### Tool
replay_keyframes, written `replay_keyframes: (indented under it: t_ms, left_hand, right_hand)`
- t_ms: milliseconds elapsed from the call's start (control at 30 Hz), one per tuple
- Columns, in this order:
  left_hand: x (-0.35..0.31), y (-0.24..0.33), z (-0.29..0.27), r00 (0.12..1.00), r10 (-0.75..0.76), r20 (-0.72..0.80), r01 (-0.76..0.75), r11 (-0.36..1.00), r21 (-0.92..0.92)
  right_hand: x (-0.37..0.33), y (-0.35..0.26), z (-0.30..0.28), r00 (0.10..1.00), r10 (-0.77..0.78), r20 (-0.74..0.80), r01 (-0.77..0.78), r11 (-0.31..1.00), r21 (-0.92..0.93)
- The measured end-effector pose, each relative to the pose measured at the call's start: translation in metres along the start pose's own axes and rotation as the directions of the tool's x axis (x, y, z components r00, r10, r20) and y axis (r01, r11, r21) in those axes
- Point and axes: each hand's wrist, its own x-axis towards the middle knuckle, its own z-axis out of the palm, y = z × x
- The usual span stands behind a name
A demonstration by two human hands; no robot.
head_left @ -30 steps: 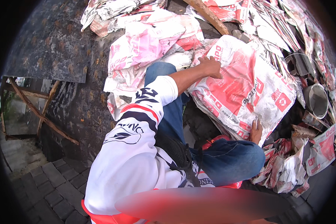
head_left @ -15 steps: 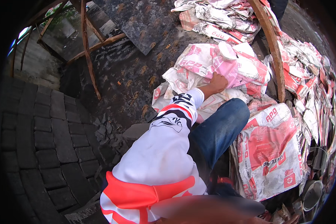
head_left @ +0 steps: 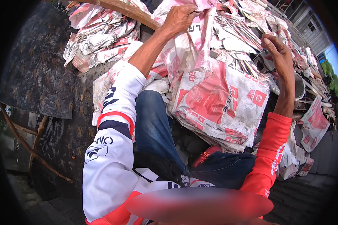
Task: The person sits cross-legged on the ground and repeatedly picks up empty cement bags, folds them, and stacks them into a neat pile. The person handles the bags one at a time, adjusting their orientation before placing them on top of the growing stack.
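Observation:
My left hand (head_left: 181,19) is closed on the upper edge of a pink-and-white cement sack (head_left: 199,39), raised so that it hangs down from the fingers. Below its lower end lies a flat stack of red-and-white cement sacks (head_left: 214,99) near my knees. Off to the right, my right hand (head_left: 277,48) is up in the air with its fingers partly bent and apart. Nothing shows in that hand. Behind it is a heap of crumpled paper sacks.
More folded sacks (head_left: 105,35) are piled at the far left, beside a wooden pole (head_left: 120,12). A dark sheet (head_left: 37,56) covers the left side. A round metal container (head_left: 299,85) and a loose sack (head_left: 314,125) are on the right. My bent knees are close to the stack.
The view has swung to the right. My left hand has lifted the pink-and-white sack off the pile and brought it over toward the flat stack. My right hand has risen into clear view.

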Motion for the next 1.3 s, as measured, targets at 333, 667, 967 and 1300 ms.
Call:
replay_keyframes:
  t_ms: [333,667,967,1300]
  left_hand:
    - [-0.118,0.139,0.07,0.575,0.325,0.751,-0.264,0.942,-0.206]
    - [-0.157,0.132,0.073,0.254,0.301,0.919,-0.072,0.954,-0.293]
    - [-0.123,0.041,0.097,0.388,-0.597,0.702,0.612,0.737,0.287]
    - [-0.171,-0.016,0.102,-0.001,-0.661,0.75,0.917,0.298,0.264]
  right_hand:
    - [-0.041,0.129,-0.074,0.964,0.252,-0.082,-0.264,0.892,-0.366]
    - [-0.114,0.217,-0.043,0.745,0.641,0.186,-0.479,0.707,-0.521]
    - [-0.064,0.119,0.085,0.977,0.204,0.059,-0.115,0.74,-0.662]
    - [-0.042,0.132,0.024,0.972,0.224,-0.066,-0.221,0.787,-0.577]
